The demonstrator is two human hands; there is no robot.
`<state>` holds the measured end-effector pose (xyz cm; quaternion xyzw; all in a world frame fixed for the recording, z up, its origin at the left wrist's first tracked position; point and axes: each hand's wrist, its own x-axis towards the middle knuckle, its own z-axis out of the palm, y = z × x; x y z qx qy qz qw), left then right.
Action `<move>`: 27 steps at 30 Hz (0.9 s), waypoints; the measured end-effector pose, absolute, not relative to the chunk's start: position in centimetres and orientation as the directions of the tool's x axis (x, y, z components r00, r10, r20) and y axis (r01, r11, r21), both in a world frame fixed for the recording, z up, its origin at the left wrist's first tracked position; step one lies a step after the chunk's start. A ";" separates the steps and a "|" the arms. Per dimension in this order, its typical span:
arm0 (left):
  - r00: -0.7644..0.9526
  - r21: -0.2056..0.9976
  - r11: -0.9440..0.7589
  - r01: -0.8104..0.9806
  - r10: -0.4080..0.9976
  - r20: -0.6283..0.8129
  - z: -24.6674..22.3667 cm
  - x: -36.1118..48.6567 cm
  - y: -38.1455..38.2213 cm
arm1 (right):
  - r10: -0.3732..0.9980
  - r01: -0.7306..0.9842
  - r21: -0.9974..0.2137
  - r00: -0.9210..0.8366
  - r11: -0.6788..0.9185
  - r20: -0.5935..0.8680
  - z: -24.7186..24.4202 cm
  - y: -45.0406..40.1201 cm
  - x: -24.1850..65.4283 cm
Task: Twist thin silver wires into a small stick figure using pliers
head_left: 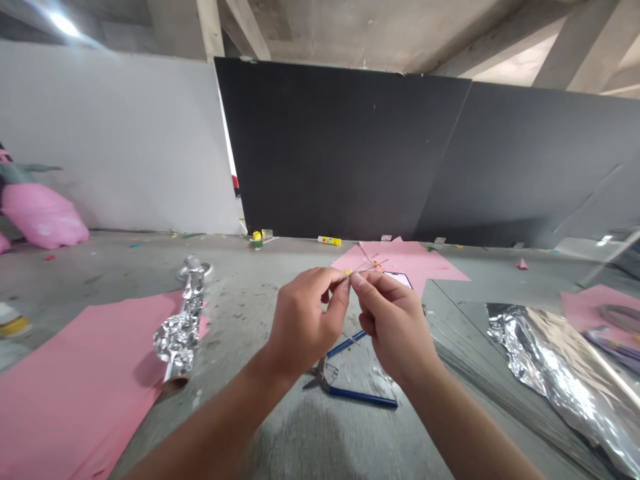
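Note:
My left hand (313,313) and my right hand (395,317) meet fingertip to fingertip above the table, both closed in a pinch. Between them is a thin wire (369,268), its strands running out past the fingers. A small yellow bit shows by the left fingertips; what it is I cannot make out. Below the hands lies a pair of pliers (363,398) with blue handles, spread apart on the table. Just beyond my fingers are pink paper sheets (425,260) and a white, dark-edged flat object (400,279), partly hidden by my right hand.
Left, a foil-wrapped roll (183,327) rests by a pink paper stack (75,380). Right are loose long wires (480,380) and a foil sheet (560,373). A yellow glue tube (329,241) lies near the black panel (340,147) at the back. A pink bag (43,213) stands far left.

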<state>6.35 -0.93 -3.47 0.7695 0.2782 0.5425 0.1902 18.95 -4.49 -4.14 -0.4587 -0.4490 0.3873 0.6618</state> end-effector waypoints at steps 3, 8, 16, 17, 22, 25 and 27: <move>0.266 0.713 -0.686 0.146 0.722 0.639 -2.5 5.7 -0.5 | 0.866 0.362 -0.868 0.241 0.339 0.438 -4.2 -4.4 20.1; 0.266 0.859 -0.499 0.116 0.848 0.458 -1.8 3.5 2.0 | 0.946 0.875 -0.371 -0.321 0.312 0.038 -6.5 -4.8 21.2; 0.252 0.904 -0.428 0.025 0.877 0.408 -1.1 2.4 3.2 | 0.896 0.922 -0.194 -0.375 0.335 -0.238 -9.8 -3.5 20.8; 0.257 0.908 -0.418 0.004 0.878 0.403 -1.0 2.4 3.1 | 0.900 0.919 -0.214 -0.375 0.330 -0.223 -9.8 -3.3 20.9; 0.289 0.936 -0.347 -0.066 0.891 0.350 -0.9 2.3 3.2 | 0.938 0.929 -0.257 -0.310 0.265 -0.155 -10.3 -2.8 21.0; 0.299 0.944 -0.317 -0.090 0.895 0.330 -0.9 2.1 3.3 | 0.952 0.929 -0.286 -0.279 0.234 -0.128 -10.9 -2.6 20.6; 0.304 0.945 -0.312 -0.098 0.895 0.327 -0.8 2.0 3.3 | 0.964 0.927 -0.317 -0.246 0.202 -0.105 -11.2 -2.5 20.4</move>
